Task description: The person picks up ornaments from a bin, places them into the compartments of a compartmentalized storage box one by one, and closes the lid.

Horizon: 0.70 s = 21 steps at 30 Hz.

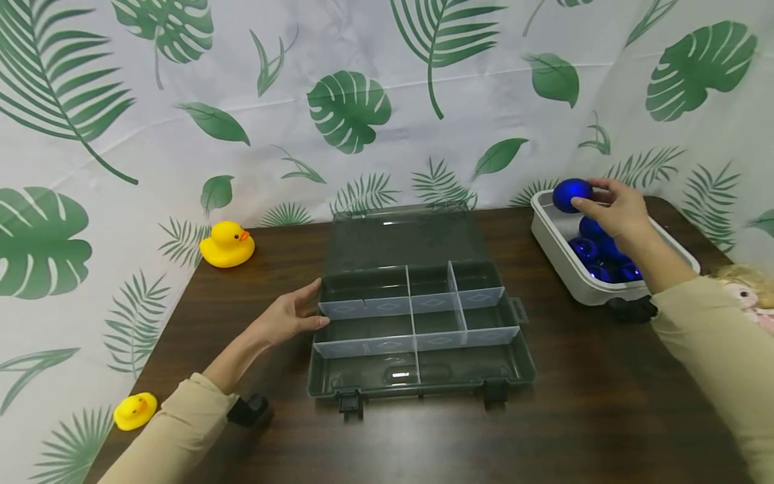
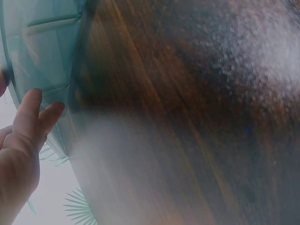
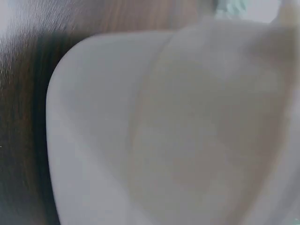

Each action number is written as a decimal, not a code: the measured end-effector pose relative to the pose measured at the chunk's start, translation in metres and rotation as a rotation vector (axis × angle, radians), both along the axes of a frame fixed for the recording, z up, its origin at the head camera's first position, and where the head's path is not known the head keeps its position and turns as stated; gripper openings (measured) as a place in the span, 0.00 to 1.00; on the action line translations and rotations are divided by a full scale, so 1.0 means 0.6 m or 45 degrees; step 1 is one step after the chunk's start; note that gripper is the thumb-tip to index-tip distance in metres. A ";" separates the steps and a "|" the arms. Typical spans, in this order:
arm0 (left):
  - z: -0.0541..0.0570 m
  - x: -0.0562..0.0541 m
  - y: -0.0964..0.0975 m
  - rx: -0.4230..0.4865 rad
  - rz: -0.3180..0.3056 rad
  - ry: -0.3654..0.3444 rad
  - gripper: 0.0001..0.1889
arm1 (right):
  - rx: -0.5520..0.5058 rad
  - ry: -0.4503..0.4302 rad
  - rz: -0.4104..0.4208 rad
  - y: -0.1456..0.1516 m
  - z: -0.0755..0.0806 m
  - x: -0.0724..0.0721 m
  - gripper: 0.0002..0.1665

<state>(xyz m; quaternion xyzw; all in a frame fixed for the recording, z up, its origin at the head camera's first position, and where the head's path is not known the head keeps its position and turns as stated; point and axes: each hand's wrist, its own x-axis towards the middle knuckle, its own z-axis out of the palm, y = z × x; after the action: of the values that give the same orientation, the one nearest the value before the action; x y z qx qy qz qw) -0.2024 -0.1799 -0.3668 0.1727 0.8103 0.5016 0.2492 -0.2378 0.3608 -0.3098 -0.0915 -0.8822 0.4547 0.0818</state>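
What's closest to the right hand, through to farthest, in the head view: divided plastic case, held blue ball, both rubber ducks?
1. Held blue ball: in the right hand.
2. Divided plastic case: center.
3. Larger rubber duck: left of case.
4. Smaller rubber duck: lower left.

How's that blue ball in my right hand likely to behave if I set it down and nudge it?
The blue ball would probably roll easily, since it looks round. Its smooth, shiny surface may be a bit slippery. It seems fairly light, as the right hand pinches it between thumb and fingers.
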 end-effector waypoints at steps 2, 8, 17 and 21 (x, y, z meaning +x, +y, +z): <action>0.001 0.000 0.000 -0.006 0.002 0.001 0.46 | -0.239 0.032 0.056 -0.009 0.009 0.006 0.40; 0.004 0.000 0.000 0.002 0.006 -0.008 0.46 | -0.996 0.006 0.372 -0.061 0.026 0.028 0.21; 0.002 0.000 0.000 0.001 0.013 -0.013 0.46 | -1.114 -0.273 0.670 -0.208 0.017 0.049 0.22; 0.002 0.001 0.000 -0.002 0.018 -0.016 0.46 | -1.070 -0.401 0.638 -0.271 0.005 0.056 0.31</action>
<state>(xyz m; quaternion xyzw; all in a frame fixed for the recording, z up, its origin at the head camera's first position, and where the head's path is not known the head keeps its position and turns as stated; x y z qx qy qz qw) -0.2020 -0.1799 -0.3656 0.1636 0.8102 0.5038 0.2509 -0.2042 0.1982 -0.3070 0.0304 -0.6199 0.7562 -0.2073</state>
